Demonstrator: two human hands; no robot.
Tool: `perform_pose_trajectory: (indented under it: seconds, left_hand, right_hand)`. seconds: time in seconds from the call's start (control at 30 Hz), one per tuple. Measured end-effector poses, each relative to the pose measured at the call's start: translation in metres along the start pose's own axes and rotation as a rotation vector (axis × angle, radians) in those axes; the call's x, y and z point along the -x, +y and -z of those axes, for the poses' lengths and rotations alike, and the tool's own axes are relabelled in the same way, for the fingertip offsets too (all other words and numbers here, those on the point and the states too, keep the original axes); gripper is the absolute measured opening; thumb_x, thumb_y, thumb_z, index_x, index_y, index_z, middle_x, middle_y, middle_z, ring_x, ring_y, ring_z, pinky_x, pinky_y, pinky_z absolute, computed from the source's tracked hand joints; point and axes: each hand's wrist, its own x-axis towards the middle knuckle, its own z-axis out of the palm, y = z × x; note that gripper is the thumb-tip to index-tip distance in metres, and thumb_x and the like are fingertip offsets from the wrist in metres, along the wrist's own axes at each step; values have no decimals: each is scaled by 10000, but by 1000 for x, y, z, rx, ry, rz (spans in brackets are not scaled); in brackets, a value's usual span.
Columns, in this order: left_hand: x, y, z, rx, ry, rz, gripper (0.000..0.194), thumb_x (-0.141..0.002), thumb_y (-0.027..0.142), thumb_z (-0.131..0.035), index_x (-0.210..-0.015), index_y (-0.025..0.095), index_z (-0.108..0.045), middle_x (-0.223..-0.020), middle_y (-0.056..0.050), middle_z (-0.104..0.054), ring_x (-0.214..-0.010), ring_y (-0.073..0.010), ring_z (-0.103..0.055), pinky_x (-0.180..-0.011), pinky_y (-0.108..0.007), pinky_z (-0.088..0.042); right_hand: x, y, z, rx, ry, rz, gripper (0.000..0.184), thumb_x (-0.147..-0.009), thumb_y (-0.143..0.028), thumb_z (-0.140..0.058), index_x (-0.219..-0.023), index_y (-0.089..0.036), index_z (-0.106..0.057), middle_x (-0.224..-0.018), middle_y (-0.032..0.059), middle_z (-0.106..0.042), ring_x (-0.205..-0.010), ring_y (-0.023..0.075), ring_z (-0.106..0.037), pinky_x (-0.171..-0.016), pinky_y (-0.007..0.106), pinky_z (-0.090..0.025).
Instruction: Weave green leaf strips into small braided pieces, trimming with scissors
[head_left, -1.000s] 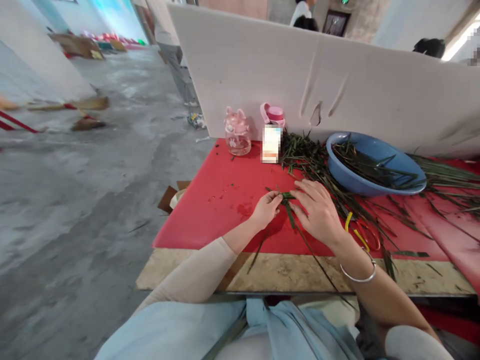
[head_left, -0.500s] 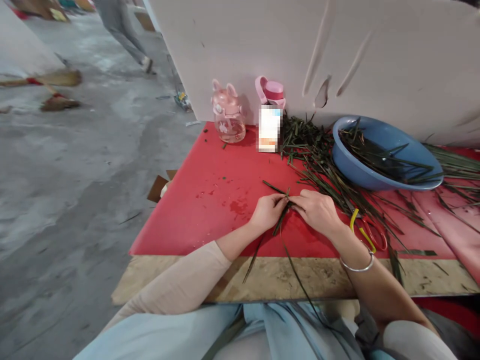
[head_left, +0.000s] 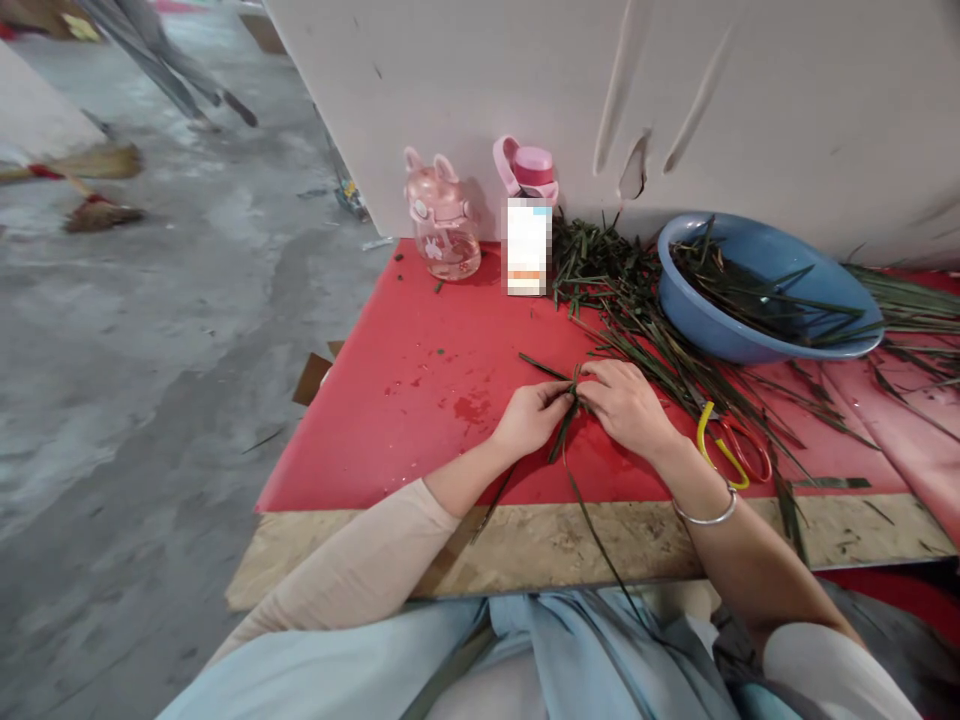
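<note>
Both hands meet above the red table cover, pinching a small bunch of narrow green leaf strips (head_left: 564,432). My left hand (head_left: 531,416) is closed, thumb and forefinger gripping the strips near their crossing. My right hand (head_left: 626,405) is closed too, its fingertips pressed on the same crossing point. One strip end sticks out to the upper left, and a long thin strip (head_left: 596,535) trails down over the table edge onto the lap. To the right of my right wrist lie scissors (head_left: 724,450) with yellow and red handles. The knot between the fingertips is partly hidden.
A blue basin (head_left: 757,345) holding leaf strips stands at the back right. Cut leaf pieces (head_left: 600,265) lie heaped beside it. A pink eared bottle (head_left: 446,225) and a pink-lidded bottle (head_left: 534,168) stand against the white panel (head_left: 465,80). Across the floor a person (head_left: 169,60) walks.
The view has shifted slightly. My right hand's fingers have risen and spread a little at the crossing, while the left keeps its pinch. The walking person has moved left.
</note>
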Motion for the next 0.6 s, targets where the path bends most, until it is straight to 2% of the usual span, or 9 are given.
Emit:
perform_pose_trajectory:
  seconds: [0.1,0.2,0.3,0.43,0.6]
  left_hand:
    - [1,2,0,-85,-8,-32,276,-739,246,-630,-981,175,-741,-823,-42,-735,-735,-191,-648,-754,-276,-494]
    - [3,5,1,-201,-45,-104,256,-748,245,-617,-963,189,-745,-843,-37,-739,-753,-194,-649,-749,-267,-489]
    - [4,8,3,-254,-112,-134,252,-760,262,-613,-962,184,-741,-839,-39,-737,-741,-192,-644,-737,-264,-486]
    - [3,8,4,-158,-179,-63,274,-725,297,-668,-961,178,-736,-856,-38,-734,-807,-209,-644,-805,-283,-480]
    - [5,4,2,-124,-130,-24,281,-759,315,-633,-981,175,-730,-875,-41,-727,-823,-202,-643,-811,-288,-486]
  right_hand:
    - [0,-3,-2,-32,23,-25,203,-913,-242,-477,-922,-208,-677,-1048,97,-634,-1007,224,-534,-877,378,-388]
    - [1,-2,-7,-172,15,-89,166,-901,-232,-504,-909,-190,-664,-906,71,-652,-894,193,-565,-827,339,-402]
    - [1,1,-9,-333,5,-157,134,-884,-209,-524,-885,-181,-655,-848,51,-648,-835,172,-576,-776,301,-417]
    - [2,1,-8,-475,5,-202,140,-871,-197,-523,-887,-186,-662,-841,41,-654,-804,155,-588,-749,275,-430]
    - [2,-4,-8,-532,14,-210,194,-890,-199,-480,-920,-188,-671,-875,52,-666,-829,157,-607,-767,276,-443]
